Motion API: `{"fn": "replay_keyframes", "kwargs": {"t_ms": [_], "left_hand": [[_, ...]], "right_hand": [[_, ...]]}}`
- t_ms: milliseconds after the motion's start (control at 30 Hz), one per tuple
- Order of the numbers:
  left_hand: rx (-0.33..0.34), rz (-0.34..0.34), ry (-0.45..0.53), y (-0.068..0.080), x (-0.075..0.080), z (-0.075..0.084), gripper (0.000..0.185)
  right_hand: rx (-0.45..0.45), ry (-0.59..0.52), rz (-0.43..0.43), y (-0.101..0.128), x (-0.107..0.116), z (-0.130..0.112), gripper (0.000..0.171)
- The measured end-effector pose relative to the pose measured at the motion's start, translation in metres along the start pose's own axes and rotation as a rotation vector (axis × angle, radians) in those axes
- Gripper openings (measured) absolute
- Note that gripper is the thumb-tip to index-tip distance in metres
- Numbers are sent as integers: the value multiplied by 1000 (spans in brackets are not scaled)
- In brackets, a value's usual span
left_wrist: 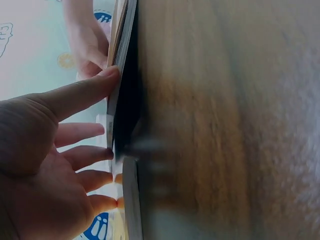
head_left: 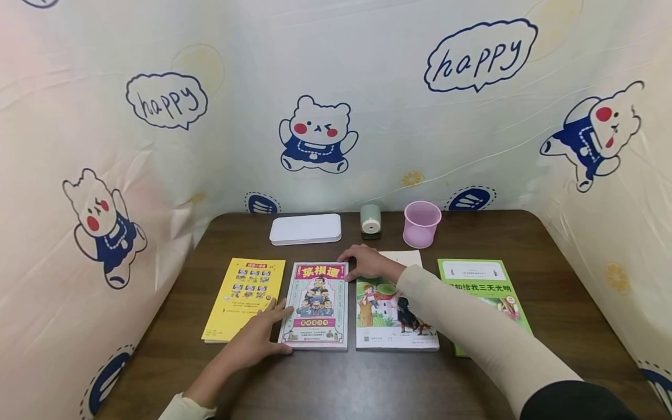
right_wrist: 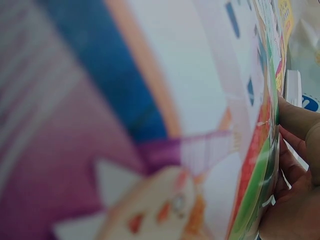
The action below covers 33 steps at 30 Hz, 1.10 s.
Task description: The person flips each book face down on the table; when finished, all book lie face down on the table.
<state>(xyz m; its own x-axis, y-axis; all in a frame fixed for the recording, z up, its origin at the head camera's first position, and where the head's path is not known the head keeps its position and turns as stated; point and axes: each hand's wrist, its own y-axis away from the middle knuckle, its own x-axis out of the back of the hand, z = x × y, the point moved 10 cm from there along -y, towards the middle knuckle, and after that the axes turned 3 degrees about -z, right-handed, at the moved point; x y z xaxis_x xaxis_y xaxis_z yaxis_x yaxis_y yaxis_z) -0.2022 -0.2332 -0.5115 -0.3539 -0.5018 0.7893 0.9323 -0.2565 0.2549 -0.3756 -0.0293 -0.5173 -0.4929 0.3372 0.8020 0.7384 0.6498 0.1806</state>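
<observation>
Several books lie in a row on the dark wooden table (head_left: 367,379): a yellow book (head_left: 243,298), a red-titled book (head_left: 317,306), a picture book with a green scene (head_left: 391,315) and a green book (head_left: 483,286). My left hand (head_left: 259,338) lies flat at the red-titled book's lower left corner, fingers straight against its edge; the left wrist view shows the left hand's fingertips (left_wrist: 107,75) touching the book edge (left_wrist: 125,105). My right hand (head_left: 367,262) curls over that book's top right corner, its sleeve crossing the picture book. In the right wrist view the right hand's fingers (right_wrist: 300,165) hook round an edge beside a blurred cover (right_wrist: 150,125).
Along the back of the table stand a flat white case (head_left: 305,228), a small green sharpener (head_left: 370,220) and a pink cup (head_left: 421,223). A printed bear curtain (head_left: 336,87) walls in the table on the back and both sides.
</observation>
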Motion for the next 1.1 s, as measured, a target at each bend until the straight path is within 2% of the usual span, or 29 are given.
{"fn": "replay_keyframes", "kwargs": {"t_ms": [200, 533, 800, 900, 1100], "left_hand": [[-29, 15, 135, 6, 6, 5, 90], [2, 17, 410, 10, 10, 8, 97], [-27, 26, 630, 11, 12, 11, 101], [-44, 35, 674, 10, 13, 12, 100], [-61, 40, 703, 9, 13, 13, 97]], "right_hand": [[8, -8, -3, 0, 1, -2, 47], [13, -7, 0, 1, 1, -4, 47], [-1, -1, -12, 2, 0, -4, 51], [-3, 0, -10, 2, 0, -4, 53], [5, 2, -5, 1, 1, -4, 54]]}}
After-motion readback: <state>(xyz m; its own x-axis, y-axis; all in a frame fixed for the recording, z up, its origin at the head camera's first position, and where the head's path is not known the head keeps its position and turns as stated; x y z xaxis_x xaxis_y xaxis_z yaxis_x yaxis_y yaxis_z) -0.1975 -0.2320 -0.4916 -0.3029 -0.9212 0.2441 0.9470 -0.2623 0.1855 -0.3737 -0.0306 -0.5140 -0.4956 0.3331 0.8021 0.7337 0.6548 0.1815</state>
